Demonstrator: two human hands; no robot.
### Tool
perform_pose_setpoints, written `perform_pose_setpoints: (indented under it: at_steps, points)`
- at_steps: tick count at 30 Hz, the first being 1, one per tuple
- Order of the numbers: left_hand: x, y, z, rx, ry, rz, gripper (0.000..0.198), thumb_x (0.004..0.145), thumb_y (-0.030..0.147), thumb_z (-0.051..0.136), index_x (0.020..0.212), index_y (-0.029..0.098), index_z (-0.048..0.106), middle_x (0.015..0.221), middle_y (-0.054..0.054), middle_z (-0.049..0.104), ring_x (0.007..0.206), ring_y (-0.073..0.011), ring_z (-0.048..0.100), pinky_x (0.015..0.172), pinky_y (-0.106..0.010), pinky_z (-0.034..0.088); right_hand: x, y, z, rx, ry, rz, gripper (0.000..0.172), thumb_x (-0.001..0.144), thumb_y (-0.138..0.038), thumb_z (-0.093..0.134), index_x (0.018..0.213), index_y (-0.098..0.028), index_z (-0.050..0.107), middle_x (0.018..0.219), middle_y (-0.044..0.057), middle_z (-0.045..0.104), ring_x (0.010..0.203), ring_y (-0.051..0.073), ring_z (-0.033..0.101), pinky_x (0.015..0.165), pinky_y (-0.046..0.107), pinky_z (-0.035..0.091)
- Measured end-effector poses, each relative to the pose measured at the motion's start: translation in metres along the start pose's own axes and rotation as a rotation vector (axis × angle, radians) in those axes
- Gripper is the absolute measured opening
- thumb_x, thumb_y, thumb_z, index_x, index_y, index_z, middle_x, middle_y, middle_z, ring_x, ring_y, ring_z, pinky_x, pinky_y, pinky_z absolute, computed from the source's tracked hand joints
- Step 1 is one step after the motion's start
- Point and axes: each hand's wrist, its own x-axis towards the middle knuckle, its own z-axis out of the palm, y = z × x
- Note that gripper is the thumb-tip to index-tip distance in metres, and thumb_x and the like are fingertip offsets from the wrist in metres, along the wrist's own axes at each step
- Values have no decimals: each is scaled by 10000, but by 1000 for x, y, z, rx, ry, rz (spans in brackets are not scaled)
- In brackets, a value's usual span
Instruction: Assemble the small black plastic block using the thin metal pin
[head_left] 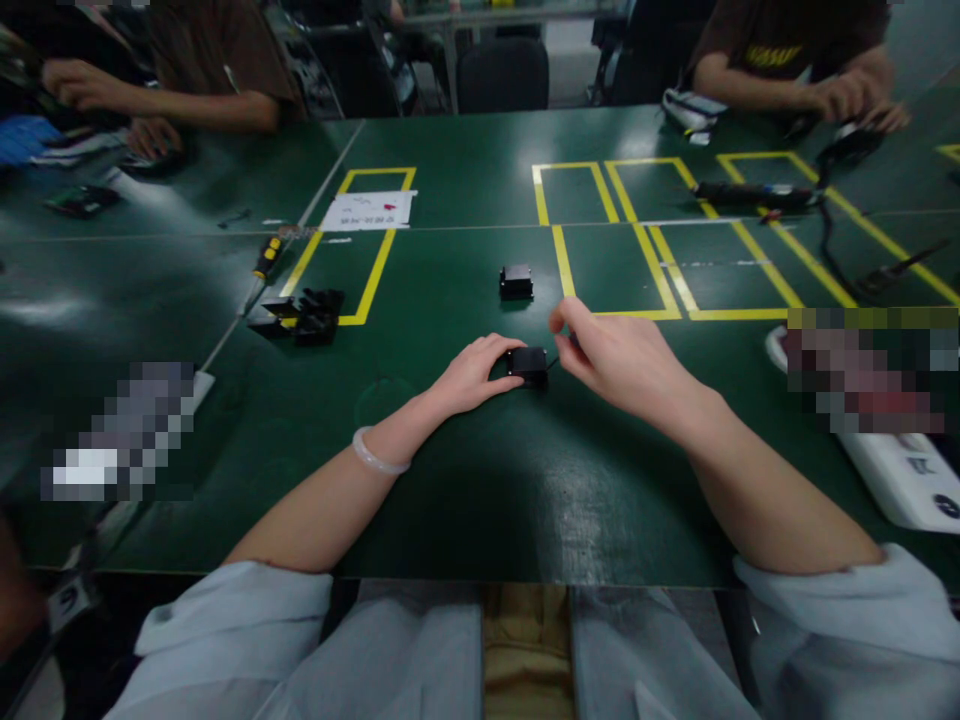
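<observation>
My left hand [474, 373] rests on the green table [480, 470], fingers closed round a small black box-shaped part [529, 364] at its left side. My right hand [619, 360] hovers just to the right of that part, thumb and forefinger pinched together near a thin wire or pin at the part's right edge; what they pinch is too small to name. A second small black part [516, 282] sits alone further back on the table.
A pile of black parts [300, 316] and a yellow-handled screwdriver [264, 263] lie at the left by yellow floor-tape boxes [371, 270]. A white paper [369, 210] lies behind. A white device [904, 475] sits at right. Other people's hands work at the far corners.
</observation>
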Motion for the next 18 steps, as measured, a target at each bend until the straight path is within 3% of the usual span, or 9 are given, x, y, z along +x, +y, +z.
perform_pose_setpoints:
  at_steps: [14,18]
  points:
    - [0,-1,0,-10,2,12,434,909,447,581,1275,222,518,1200,-64,587,1104,-249,548,962,-381,431,-1,-2,-3,-43,-12,-15,269,966,-273,317,1099,-184,533,714,20,668,573,155,551,513,275,203]
    - [-1,-3,1,-7,-2,4,440,910,462,577,1272,217,519,1190,-71,590,1100,-255,549,962,-386,430,0,-1,-2,-28,-7,-7,271,977,-341,330,1083,-190,529,738,28,673,606,164,575,519,271,208]
